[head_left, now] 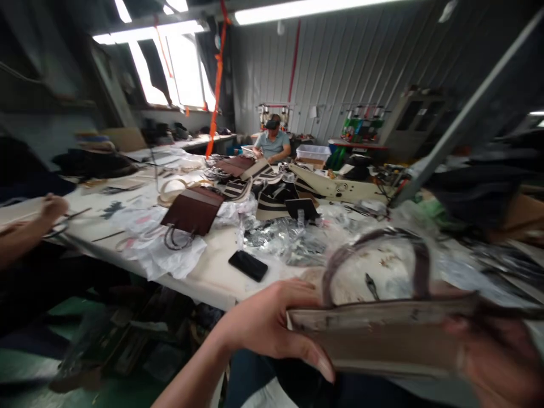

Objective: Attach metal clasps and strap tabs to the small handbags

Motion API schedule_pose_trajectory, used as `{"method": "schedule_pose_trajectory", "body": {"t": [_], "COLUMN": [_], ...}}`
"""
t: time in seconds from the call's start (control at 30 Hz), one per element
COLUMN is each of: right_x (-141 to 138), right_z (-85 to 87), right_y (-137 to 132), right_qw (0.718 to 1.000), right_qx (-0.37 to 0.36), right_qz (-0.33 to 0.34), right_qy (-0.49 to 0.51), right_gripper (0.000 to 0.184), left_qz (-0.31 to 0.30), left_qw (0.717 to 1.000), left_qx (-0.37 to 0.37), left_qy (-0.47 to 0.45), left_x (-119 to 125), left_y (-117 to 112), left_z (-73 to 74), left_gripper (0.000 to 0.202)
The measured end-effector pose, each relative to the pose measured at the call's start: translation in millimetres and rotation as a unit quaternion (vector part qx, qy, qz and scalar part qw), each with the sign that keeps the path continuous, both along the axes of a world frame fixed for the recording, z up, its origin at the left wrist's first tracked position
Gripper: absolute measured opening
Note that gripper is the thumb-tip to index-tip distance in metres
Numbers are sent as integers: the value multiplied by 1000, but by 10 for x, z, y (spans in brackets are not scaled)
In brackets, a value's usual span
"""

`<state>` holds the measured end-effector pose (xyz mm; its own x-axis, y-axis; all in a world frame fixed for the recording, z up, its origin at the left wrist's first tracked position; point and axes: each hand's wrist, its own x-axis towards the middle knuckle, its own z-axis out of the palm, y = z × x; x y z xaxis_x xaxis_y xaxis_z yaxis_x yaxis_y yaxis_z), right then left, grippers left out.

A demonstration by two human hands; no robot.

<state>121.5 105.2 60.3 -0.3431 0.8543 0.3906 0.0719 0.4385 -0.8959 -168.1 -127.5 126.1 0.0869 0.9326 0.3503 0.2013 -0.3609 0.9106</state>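
Observation:
A taupe handbag (391,343) with a brown looped handle (420,266) is held low in front of me, its top edge facing up. My left hand (276,323) grips the bag's left end, thumb on the near face and fingers behind. At the right end is my right hand (497,357), smeared by motion, with fingers against the bag. A dark strip runs beside that hand; what it is stays too blurred to tell. Behind the handle, a small dark tool (371,286) lies on the table. Left of it rests a black phone (248,265).
On the white table (212,280) lie a dark brown handbag (193,209), striped bag pieces (272,198) and crumpled clear plastic (280,241). Another person's hand (54,207) is at the left edge. A co-worker (272,141) sits at the far end. A slanted metal pole (459,124) stands right.

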Motion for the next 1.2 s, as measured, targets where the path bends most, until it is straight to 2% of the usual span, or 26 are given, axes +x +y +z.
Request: {"method": "schedule_pose_trajectory", "body": {"t": [0.07, 0.13, 0.27, 0.37, 0.43, 0.53, 0.63, 0.73, 0.83, 0.97, 1.1, 1.2], "right_x": [88, 119, 80, 34, 5, -40, -100, -179, -268, -391, -481, -493], "right_z": [-48, -46, 85, 117, 43, -186, -464, -690, -837, -1004, -1177, -1251], "right_y": [-17, -67, -197, -240, -225, -153, -36, 141, 383, 689, 810, 830], "right_qw": [998, 993, 968, 955, 961, 968, 961, 958, 955, 949, 936, 937], "right_qx": [-57, -87, -55, -11, -22, -100, -196, -240, -267, -294, -325, -317], "right_qz": [26, 79, 211, 253, 235, 188, 157, 124, 96, 66, 42, 39], "right_qy": [25, 11, -120, -154, -147, -137, -111, -99, -90, -96, -126, -142], "right_gripper": [55, 58, 32, 19, 19, 29, 37, 39, 42, 46, 49, 48], "left_qz": [26, 58, 95, 137, 159, 178, 185, 221, 251, 242, 272, 284], "left_qw": [998, 992, 979, 966, 957, 944, 922, 895, 896, 908, 902, 897], "left_qx": [-55, -100, -143, -178, -202, -234, -276, -297, -275, -273, -311, -322], "left_qy": [-20, -52, -110, -127, -137, -148, -200, -249, -243, -207, -124, -107], "left_x": [35, 53, 48, 14, -15, -28, 16, 69, 65, -39, -155, -185], "left_y": [-28, -58, -75, -38, 13, 160, 407, 701, 981, 1326, 1589, 1683], "left_z": [-166, -357, -710, -872, -934, -1025, -1183, -1369, -1493, -1639, -1873, -1980], "left_gripper": [51, 42, 31, 30, 31, 35, 44, 52, 52, 44, 34, 38]}}
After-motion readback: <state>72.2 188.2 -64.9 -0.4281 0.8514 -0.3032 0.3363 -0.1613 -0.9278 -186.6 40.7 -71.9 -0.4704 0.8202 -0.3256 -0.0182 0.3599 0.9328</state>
